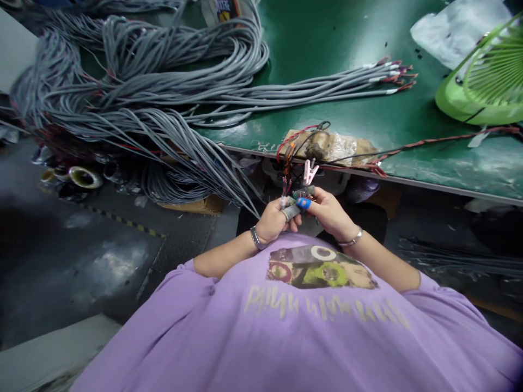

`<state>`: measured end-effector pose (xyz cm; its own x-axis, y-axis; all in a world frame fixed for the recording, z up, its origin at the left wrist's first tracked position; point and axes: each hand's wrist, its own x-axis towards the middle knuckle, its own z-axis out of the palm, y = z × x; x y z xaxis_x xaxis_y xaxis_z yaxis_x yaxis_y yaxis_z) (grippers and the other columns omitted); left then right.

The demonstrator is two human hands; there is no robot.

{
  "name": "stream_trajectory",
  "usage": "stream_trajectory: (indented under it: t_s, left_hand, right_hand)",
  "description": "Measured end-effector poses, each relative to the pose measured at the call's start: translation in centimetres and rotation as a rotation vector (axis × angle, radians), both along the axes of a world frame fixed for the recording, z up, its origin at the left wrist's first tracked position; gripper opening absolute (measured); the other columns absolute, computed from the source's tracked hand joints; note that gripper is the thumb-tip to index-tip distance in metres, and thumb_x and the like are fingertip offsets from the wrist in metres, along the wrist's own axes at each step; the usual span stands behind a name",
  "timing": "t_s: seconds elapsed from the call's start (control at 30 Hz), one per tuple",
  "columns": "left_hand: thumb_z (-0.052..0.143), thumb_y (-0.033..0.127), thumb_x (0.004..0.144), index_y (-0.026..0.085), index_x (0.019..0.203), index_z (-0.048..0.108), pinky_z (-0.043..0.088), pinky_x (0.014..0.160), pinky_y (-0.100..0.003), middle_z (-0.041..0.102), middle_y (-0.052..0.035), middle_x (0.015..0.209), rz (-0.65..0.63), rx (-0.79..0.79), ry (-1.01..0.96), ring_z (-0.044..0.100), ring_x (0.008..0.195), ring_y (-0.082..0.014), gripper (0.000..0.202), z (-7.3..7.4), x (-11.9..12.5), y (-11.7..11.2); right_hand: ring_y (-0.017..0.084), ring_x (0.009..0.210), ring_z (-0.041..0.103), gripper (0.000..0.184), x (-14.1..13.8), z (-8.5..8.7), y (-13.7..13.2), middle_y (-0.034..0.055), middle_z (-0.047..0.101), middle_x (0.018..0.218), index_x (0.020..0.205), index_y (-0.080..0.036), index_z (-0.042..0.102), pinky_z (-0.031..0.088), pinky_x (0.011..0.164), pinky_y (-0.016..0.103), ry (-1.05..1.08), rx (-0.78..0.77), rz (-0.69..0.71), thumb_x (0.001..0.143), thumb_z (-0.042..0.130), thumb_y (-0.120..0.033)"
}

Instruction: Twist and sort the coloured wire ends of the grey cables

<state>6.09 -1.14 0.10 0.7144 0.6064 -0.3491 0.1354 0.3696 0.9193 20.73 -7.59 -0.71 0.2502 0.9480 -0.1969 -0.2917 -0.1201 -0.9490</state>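
My left hand (pixel 274 218) and my right hand (pixel 329 212) meet close to my chest, just below the edge of the green table (pixel 327 38). Both are closed round the stripped end of a grey cable (pixel 296 197), whose thin coloured wires stick up between the fingers. One right fingertip wears a blue cot, and the left fingers are taped grey. A pink clip (pixel 309 172) hangs just above the hands, under a taped block (pixel 330 146) with red and black leads on the table edge.
A big heap of grey cables (pixel 134 81) covers the table's left and spills over its edge. One bundle with stripped ends (pixel 384 73) lies across the middle. A green fan (pixel 486 81) and a clear plastic bag (pixel 453 27) sit at the far right. Tape rolls (pixel 84 177) lie low at the left.
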Motion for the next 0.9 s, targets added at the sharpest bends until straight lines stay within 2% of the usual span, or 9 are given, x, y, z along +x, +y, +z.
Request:
stream_trajectory:
  t_s: [0.13, 0.33, 0.5, 0.67, 0.9]
  left_hand:
    - [0.073, 0.047, 0.076, 0.014, 0.069, 0.058, 0.024, 0.035, -0.017, 0.063, -0.0004, 0.056, -0.020, -0.007, 0.026, 0.053, 0.037, -0.0059, 0.037, 0.2, 0.1, -0.1]
    - [0.072, 0.051, 0.076, 0.014, 0.069, 0.057, 0.026, 0.035, -0.018, 0.064, -0.0012, 0.058, 0.007, 0.018, 0.021, 0.055, 0.038, -0.0067, 0.041, 0.3, 0.3, -0.3]
    - [0.074, 0.053, 0.075, 0.015, 0.071, 0.056, 0.025, 0.035, -0.018, 0.065, -0.0005, 0.059, 0.031, 0.013, -0.011, 0.055, 0.040, -0.0069, 0.042, 0.2, 0.1, -0.2]
    - [0.074, 0.053, 0.074, 0.016, 0.069, 0.053, 0.023, 0.034, -0.018, 0.064, 0.0005, 0.058, 0.069, -0.008, -0.032, 0.055, 0.039, -0.0065, 0.042, 0.3, 0.0, 0.0]
    - [0.075, 0.048, 0.074, 0.016, 0.069, 0.052, 0.024, 0.034, -0.017, 0.065, 0.0005, 0.059, 0.100, -0.016, -0.041, 0.056, 0.039, -0.0066, 0.040, 0.2, 0.3, 0.0]
  right_hand:
    - [0.010, 0.060, 0.050, 0.036, 0.0, 0.1, 0.2, -0.0002, 0.066, 0.073, 0.082, -0.018, 0.069, 0.040, 0.053, 0.024, -0.040, 0.018, 0.009, 0.064, 0.085, -0.045]
    - [0.008, 0.053, 0.045, 0.037, -1.4, -0.2, 0.4, -0.0036, 0.058, 0.065, 0.077, -0.019, 0.063, 0.036, 0.050, 0.023, 0.076, -0.016, -0.142, 0.067, 0.082, -0.049]
    - [0.007, 0.051, 0.044, 0.039, -1.4, -0.4, 0.3, -0.0055, 0.053, 0.063, 0.079, -0.020, 0.060, 0.038, 0.050, 0.023, 0.081, -0.004, -0.111, 0.069, 0.081, -0.052]
    - [0.007, 0.055, 0.046, 0.041, -0.7, -0.2, -0.1, -0.0040, 0.057, 0.068, 0.082, -0.020, 0.065, 0.040, 0.050, 0.022, 0.123, 0.018, -0.071, 0.062, 0.087, -0.047]
    - [0.007, 0.053, 0.044, 0.035, -0.9, 0.1, 0.0, -0.0041, 0.056, 0.062, 0.071, -0.019, 0.066, 0.038, 0.048, 0.022, 0.121, -0.007, -0.160, 0.060, 0.089, -0.043]
